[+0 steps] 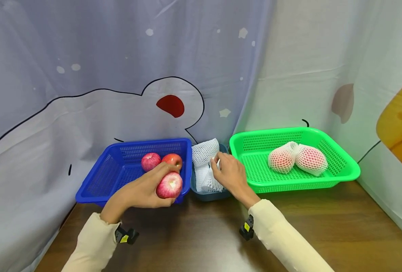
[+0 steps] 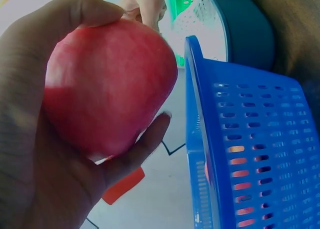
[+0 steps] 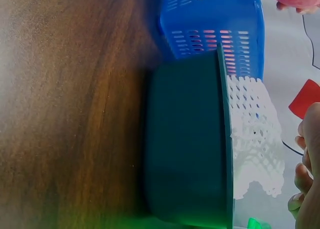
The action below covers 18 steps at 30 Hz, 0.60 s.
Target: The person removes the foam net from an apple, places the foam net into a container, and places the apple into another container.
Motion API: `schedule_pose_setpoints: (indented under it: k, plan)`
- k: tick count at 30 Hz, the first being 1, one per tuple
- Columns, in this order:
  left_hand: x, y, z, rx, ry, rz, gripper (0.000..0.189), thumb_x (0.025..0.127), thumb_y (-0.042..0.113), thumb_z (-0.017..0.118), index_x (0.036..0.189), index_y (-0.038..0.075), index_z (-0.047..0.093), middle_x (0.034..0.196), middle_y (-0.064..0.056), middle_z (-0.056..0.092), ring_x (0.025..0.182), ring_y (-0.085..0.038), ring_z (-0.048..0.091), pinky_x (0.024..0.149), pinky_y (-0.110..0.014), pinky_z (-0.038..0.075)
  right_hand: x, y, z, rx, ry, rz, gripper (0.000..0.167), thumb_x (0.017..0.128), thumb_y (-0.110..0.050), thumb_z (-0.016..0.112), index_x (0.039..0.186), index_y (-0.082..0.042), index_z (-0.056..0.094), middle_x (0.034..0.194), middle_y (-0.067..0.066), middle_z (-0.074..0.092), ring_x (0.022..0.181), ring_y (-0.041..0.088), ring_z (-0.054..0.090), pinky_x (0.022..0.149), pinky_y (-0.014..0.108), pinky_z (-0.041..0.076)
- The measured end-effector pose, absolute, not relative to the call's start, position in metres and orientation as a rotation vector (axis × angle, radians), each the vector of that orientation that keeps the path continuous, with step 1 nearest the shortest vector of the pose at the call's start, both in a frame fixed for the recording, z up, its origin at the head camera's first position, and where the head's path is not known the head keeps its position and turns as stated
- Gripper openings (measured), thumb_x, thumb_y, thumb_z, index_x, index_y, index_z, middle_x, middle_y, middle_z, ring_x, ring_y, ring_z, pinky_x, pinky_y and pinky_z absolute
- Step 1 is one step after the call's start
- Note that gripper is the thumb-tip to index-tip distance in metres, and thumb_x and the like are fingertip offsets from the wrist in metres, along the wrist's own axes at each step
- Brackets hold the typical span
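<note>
Head view: my left hand (image 1: 142, 190) clasps an apple (image 1: 169, 185). By the foam nets (image 1: 205, 152), my right hand (image 1: 232, 173) curls loosely, empty; best to pinch just one.

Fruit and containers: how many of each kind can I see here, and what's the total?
Bare apples: 3, one of them in the left hand
Net-wrapped fruits: 2
Slotted baskets, one blue basket and one green basket: 2
Dark tub: 1
Total: 8
</note>
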<state>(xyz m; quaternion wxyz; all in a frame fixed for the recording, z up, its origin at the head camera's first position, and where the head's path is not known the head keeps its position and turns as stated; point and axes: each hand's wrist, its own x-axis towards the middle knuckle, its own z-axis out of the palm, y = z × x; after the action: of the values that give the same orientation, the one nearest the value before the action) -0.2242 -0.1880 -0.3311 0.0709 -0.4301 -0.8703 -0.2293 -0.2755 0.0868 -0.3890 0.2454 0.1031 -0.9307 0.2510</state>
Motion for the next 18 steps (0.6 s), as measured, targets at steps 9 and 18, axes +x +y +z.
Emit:
schedule_pose_setpoints:
  k: [9, 18]
  plan:
    - [-0.23, -0.187, -0.327, -1.21, -2.645, -0.655, 0.052, 0.075, 0.027, 0.077, 0.122, 0.02, 0.056, 0.125, 0.0, 0.059, 0.112, -0.012, 0.056, 0.085, -0.032, 0.058, -0.27, 0.089, -0.394, 0.269, -2.545, 0.725, 0.022, 0.095, -0.034, 0.059, 0.078, -0.021, 0.059, 0.061, -0.003, 0.048, 0.058, 0.013, 0.049, 0.048, 0.028, 0.036]
    - [-0.236, -0.188, -0.324, -1.162, -2.688, -0.645, 0.046, 0.078, 0.029, 0.075, 0.12, 0.023, 0.058, 0.12, 0.003, 0.059, 0.11, -0.012, 0.056, 0.085, -0.033, 0.057, -0.265, 0.092, -0.4, 0.254, -2.586, 0.803, 0.02, 0.095, -0.035, 0.06, 0.08, -0.022, 0.061, 0.061, -0.003, 0.049, 0.057, 0.013, 0.048, 0.048, 0.028, 0.036]
